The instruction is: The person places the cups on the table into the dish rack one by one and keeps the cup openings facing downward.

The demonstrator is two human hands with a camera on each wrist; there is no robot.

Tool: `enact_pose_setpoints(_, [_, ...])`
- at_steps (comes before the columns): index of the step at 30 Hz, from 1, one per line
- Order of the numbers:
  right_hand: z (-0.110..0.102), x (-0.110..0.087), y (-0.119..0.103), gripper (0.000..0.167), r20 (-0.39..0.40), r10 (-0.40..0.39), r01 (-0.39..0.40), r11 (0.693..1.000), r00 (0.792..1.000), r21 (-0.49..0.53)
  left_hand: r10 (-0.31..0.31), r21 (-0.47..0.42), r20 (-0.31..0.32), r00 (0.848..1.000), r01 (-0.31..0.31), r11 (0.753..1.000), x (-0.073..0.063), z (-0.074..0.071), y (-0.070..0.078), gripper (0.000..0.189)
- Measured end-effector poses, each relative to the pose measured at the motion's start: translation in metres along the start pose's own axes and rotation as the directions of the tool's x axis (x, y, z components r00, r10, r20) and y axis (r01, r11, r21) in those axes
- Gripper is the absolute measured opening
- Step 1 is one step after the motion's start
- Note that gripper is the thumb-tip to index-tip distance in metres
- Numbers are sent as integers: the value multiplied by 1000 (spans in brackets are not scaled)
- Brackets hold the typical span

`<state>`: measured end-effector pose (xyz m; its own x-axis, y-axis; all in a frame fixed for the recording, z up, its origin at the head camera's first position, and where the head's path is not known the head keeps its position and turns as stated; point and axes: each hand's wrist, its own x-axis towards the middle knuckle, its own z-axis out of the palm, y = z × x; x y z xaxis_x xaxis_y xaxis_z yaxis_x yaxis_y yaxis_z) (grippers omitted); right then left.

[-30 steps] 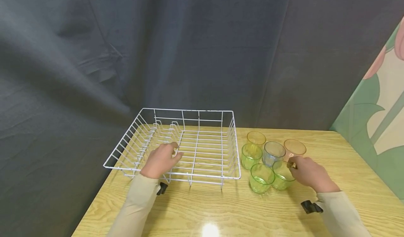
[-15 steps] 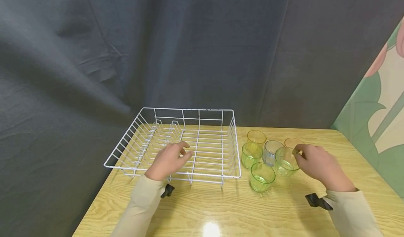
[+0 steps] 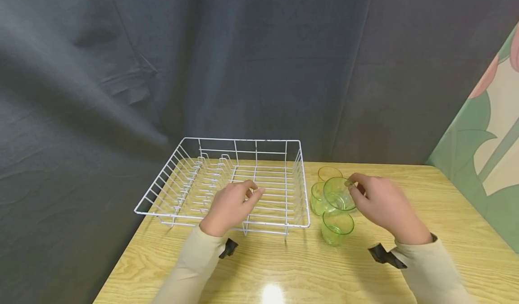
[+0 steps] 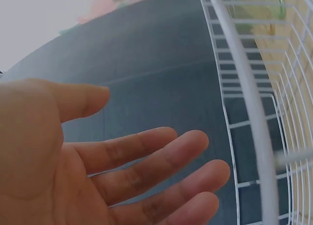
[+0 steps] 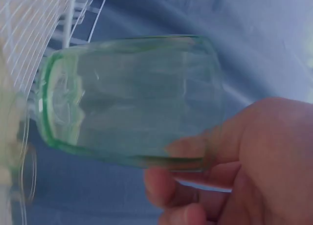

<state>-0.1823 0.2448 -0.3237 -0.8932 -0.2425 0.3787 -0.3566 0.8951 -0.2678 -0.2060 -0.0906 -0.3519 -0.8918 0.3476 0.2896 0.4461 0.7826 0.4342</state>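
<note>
My right hand (image 3: 383,205) pinches a clear green glass tumbler (image 3: 339,195) by its rim, the thumb and fingers on either side of the wall. The tumbler is lifted above the other glasses, and in the right wrist view the whole green tumbler (image 5: 132,102) shows. Under and around it stand a green tumbler (image 3: 336,234) in front, another green tumbler (image 3: 317,202) to the left and an amber one (image 3: 329,173) behind. The held tumbler and my right hand cover the blue and pink glasses. Over the white wire dish rack (image 3: 269,225) hovers my left hand (image 3: 233,207), fingers relaxed, holding nothing.
The rack has raised wire sides and plate prongs (image 3: 225,160) on its left part. A dark curtain (image 3: 259,70) hangs behind the wooden table (image 3: 324,277). On the right is a panel with a flower pattern (image 3: 486,146).
My right hand has lifted the green tumbler from the group's right side and carried it left over the other glasses. My left hand has drifted right above the rack.
</note>
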Motion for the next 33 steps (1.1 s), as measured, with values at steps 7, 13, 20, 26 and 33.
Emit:
enact_pose_setpoints(7, [15, 7, -32, 18, -30, -49, 51, 996, 998, 71, 15, -70, 34, 999, -12, 997, 2, 7, 15, 50])
enact_pose_setpoints(13, [32, 12, -51, 19, -39, -86, 90, 990, 996, 112, -5, -191, 77, 997, 20, 981, 3, 13, 18, 68])
enact_pose_setpoints(20, [47, 15, -71, 19, -74, -58, 71, 981, 996, 181, -121, -255, 148, 982, 156, 954, 8, 16, 16, 77])
enact_pose_setpoints(26, [59, 14, -82, 16, -180, -51, 90, 972, 982, 215, -168, -366, 228, 959, 244, 898, 13, 17, 10, 80])
enact_pose_setpoints(33, [69, 12, -89, 15, -288, -132, 200, 954, 948, 222, -157, -458, 261, 952, 266, 848, 17, 14, 2, 79])
